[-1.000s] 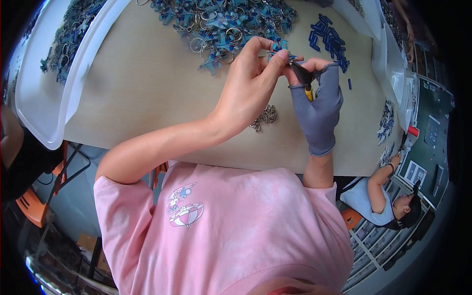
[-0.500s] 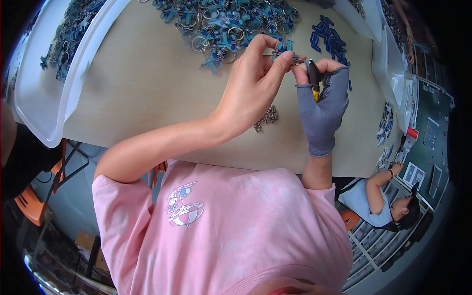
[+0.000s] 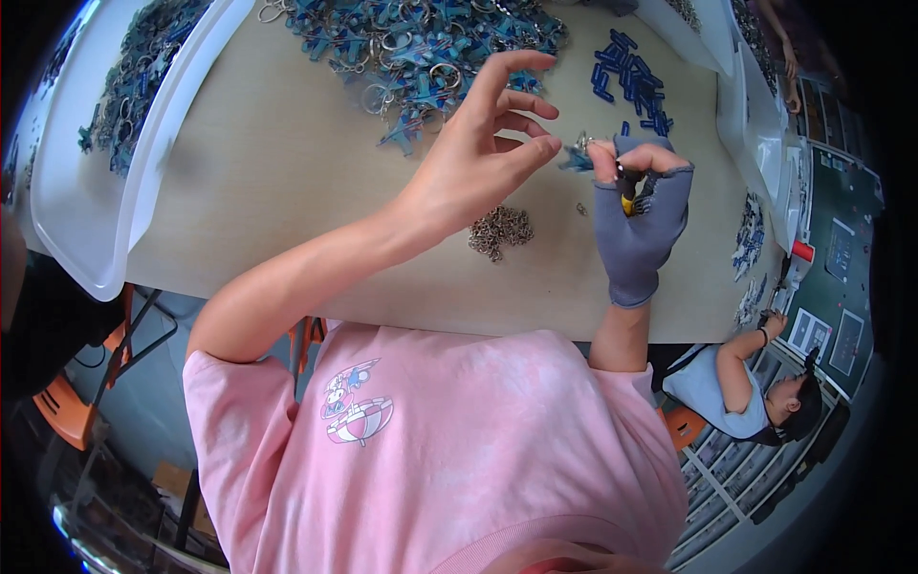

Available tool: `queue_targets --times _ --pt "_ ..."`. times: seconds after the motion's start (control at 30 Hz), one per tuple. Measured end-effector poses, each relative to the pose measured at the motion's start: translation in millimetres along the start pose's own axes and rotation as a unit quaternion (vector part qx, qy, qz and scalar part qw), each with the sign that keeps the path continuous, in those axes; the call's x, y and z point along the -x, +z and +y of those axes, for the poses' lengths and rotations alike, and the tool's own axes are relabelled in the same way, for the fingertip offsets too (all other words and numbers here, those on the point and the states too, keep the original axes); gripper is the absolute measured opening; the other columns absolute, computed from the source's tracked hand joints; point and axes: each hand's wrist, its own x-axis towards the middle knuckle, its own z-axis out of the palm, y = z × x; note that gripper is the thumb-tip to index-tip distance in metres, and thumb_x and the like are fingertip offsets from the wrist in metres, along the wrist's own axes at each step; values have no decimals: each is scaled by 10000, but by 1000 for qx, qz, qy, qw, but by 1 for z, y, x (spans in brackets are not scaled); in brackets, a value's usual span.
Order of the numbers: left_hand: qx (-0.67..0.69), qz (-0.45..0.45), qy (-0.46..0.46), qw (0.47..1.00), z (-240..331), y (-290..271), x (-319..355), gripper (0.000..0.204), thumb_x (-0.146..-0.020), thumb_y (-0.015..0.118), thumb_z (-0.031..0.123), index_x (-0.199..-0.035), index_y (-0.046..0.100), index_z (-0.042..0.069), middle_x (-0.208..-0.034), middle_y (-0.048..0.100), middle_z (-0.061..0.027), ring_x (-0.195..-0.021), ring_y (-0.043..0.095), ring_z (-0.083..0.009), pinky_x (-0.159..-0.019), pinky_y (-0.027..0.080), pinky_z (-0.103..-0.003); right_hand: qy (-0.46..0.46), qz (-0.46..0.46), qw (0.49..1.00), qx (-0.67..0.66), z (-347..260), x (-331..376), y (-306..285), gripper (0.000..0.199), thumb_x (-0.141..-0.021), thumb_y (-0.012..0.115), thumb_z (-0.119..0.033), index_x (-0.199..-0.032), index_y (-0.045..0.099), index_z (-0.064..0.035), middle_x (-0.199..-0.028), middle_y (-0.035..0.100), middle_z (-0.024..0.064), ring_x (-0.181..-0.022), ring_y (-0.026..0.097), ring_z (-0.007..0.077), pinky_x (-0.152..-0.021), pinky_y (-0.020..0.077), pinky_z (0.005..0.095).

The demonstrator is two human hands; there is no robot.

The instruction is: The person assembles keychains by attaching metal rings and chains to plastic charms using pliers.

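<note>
Head view: left hand hangs above the surface with its fingers spread and loosely curled, holding nothing. Just beside it at 3 o'clock, the gloved right hand is closed around a dark tool with a yellow handle, its fingers wrapped tight; a small blue keychain piece sits at the tool's tip, between the two hands, but whether it is gripped or only touched cannot be told.

Below the left hand, at 6 o'clock, a small heap of metal rings lies on the surface, with one loose ring near the glove. At 12 o'clock a big pile of blue keychains runs along the far edge, and a cluster of dark blue parts lies at 1 o'clock. A white tray with more keychains overhangs the surface's edge at 9 o'clock. Bare surface stretches between tray and left forearm, and along the near edge below the rings. Another person sits at 4 o'clock, well apart.
</note>
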Motion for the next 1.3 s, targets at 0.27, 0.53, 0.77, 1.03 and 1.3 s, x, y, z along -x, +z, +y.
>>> queue_targets --times 0.27,0.53,0.77,1.03,1.3 --pt "-81 -210 4 974 5 3 -1 260 -937 619 101 -1171 627 -11 -1170 641 -71 -1073 571 -120 -919 470 -279 -9 14 997 -72 1 7 -15 335 -738 746 111 -907 505 -50 -771 568 73 -701 569 161 -617 463 272" --pt "-329 -151 195 912 12 12 2 222 -769 689 -54 -986 681 -9 -883 681 -115 -820 655 -275 -709 521 -321 -128 -49 982 127 1 21 -25 331 -680 776 3 -895 555 -117 -856 643 13 -699 588 218 -673 460 349" --pt "-351 -145 139 915 10 12 7 181 -767 679 -70 -940 687 -15 -889 696 -119 -821 669 -237 -735 518 -300 33 -64 996 55 12 24 -36 242 -733 752 -45 -881 569 -99 -803 610 17 -708 586 216 -660 472 344" --pt "-240 -91 12 967 11 7 2 135 -891 629 -36 -1017 656 -75 -957 698 -98 -926 663 -145 -812 513 -250 156 -29 951 266 92 15 -46 238 -826 711 -209 -935 585 -38 -852 608 119 -765 616 327 -643 473 428" --pt "-147 -58 -32 987 11 6 2 190 -911 644 66 -1048 668 -64 -958 702 -89 -883 656 -114 -782 510 -234 292 -63 949 100 54 6 -39 201 -843 698 -153 -951 596 -19 -864 642 112 -784 642 311 -674 500 381"
